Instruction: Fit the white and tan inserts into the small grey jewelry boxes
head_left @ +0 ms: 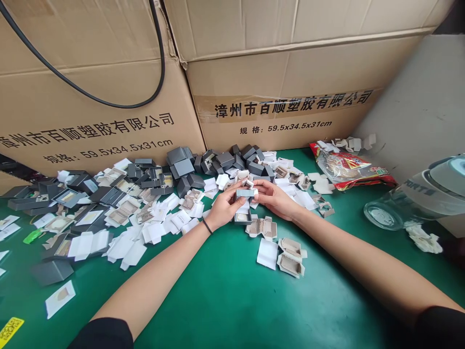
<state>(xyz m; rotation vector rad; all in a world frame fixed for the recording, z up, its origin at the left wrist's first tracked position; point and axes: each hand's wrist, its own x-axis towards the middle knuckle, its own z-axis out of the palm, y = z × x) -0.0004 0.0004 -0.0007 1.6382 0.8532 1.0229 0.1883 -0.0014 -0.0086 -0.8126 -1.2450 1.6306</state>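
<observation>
My left hand (224,207) and my right hand (271,198) meet in the middle, fingers closed around a small grey box (245,193) with white paper at it. A drawer-like lower part (242,217) shows just under it; whether the two are joined, I cannot tell. My fingertips hide part of the box. Close below the right hand, an unfolded cardboard insert (264,227) lies on the green table. Nearer to me are a white folded card (268,253) and another unfolded insert (291,258).
Heaped dark grey boxes (180,162) and white papers (152,228) spread along the back and left. Large cartons (283,82) wall the rear. A red snack bag (348,167), a clear bottle (410,198) and a crumpled tissue (424,238) lie right. A black cable (119,105) hangs above.
</observation>
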